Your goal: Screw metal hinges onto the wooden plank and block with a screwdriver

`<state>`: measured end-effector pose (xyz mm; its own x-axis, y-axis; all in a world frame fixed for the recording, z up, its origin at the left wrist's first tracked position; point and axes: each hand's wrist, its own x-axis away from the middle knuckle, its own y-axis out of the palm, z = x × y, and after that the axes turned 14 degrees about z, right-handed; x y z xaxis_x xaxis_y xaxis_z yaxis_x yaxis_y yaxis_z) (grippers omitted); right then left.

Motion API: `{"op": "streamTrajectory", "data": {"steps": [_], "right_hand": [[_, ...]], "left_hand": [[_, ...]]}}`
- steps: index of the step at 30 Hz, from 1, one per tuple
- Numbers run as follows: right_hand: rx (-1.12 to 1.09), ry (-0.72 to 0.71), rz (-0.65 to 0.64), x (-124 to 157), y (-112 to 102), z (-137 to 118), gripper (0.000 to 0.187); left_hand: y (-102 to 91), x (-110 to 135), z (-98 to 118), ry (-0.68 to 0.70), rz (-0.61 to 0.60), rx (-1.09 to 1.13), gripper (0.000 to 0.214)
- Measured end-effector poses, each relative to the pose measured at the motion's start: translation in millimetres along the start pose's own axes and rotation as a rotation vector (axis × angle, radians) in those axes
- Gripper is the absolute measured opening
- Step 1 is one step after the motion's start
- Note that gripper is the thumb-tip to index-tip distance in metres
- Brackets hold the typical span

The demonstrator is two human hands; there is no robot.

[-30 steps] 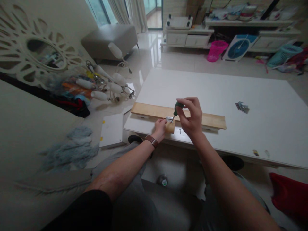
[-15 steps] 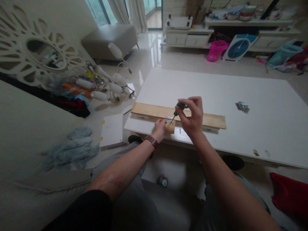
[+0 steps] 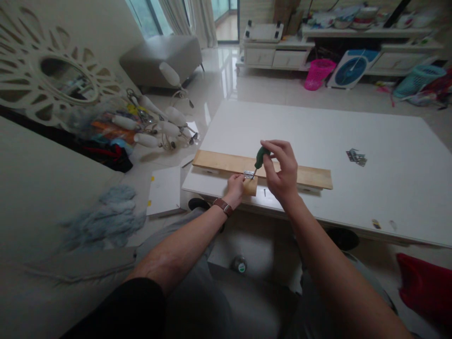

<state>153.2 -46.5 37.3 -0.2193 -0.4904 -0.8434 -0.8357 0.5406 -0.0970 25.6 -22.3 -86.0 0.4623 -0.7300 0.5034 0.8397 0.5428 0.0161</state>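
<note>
My right hand (image 3: 283,170) is closed round the green handle of a screwdriver (image 3: 262,157), held at a tilt with its tip down at a metal hinge (image 3: 249,174). The hinge lies across the joint between a long wooden board (image 3: 222,162) and a short wooden block (image 3: 250,187). My left hand (image 3: 236,187) pinches the block's left side, its fingertips beside the hinge. Whether a screw sits under the tip is too small to tell. A loose screw (image 3: 264,192) lies on the white tabletop (image 3: 318,141), right of the block.
Several more metal hinges (image 3: 356,157) lie in a pile on the right of the tabletop. A small yellow and dark item (image 3: 376,224) is near its front edge. A white panel (image 3: 164,190) and a lamp with white shades (image 3: 169,122) are on the floor at left.
The fingers of my right hand have shifted on the screwdriver handle, and the handle stands slightly more upright. My left hand, the board and the block look unmoved.
</note>
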Motion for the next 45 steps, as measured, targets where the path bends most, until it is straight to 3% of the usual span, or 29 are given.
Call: {"op": "streamTrajectory", "data": {"steps": [3, 8, 14, 20, 26, 32, 40, 45], "right_hand": [[-0.020, -0.009, -0.023, -0.1, -0.1, -0.3, 0.043], [0.083, -0.002, 0.039, 1.0, -0.5, 1.3, 0.025], [0.004, 0.010, -0.038, 0.4, -1.2, -0.9, 0.040], [0.054, -0.002, 0.034, 0.1, 0.0, -0.7, 0.023], [-0.005, 0.000, -0.052, 0.5, -1.1, -1.1, 0.038], [0.081, 0.019, -0.007, 0.1, -0.4, -1.7, 0.023], [0.001, 0.001, -0.076, 0.4, -0.8, -1.0, 0.040], [0.065, 0.015, -0.003, 1.4, -0.1, 0.4, 0.028]], "left_hand": [[-0.3, 0.4, 0.2, -0.003, -0.004, 0.005, 0.007], [-0.2, 0.9, 1.5, -0.010, -0.001, 0.008, 0.010], [0.8, 3.3, 2.5, -0.011, 0.006, 0.021, 0.005], [-0.2, 5.2, 5.5, -0.020, 0.009, 0.017, 0.006], [0.0, 6.9, 5.5, -0.023, 0.002, 0.022, 0.007], [-0.7, 7.7, 6.9, -0.034, 0.003, 0.013, 0.006], [0.7, 8.0, 8.1, -0.034, 0.011, 0.009, 0.005], [0.4, 7.4, 7.8, -0.028, 0.008, 0.011, 0.007]]}}
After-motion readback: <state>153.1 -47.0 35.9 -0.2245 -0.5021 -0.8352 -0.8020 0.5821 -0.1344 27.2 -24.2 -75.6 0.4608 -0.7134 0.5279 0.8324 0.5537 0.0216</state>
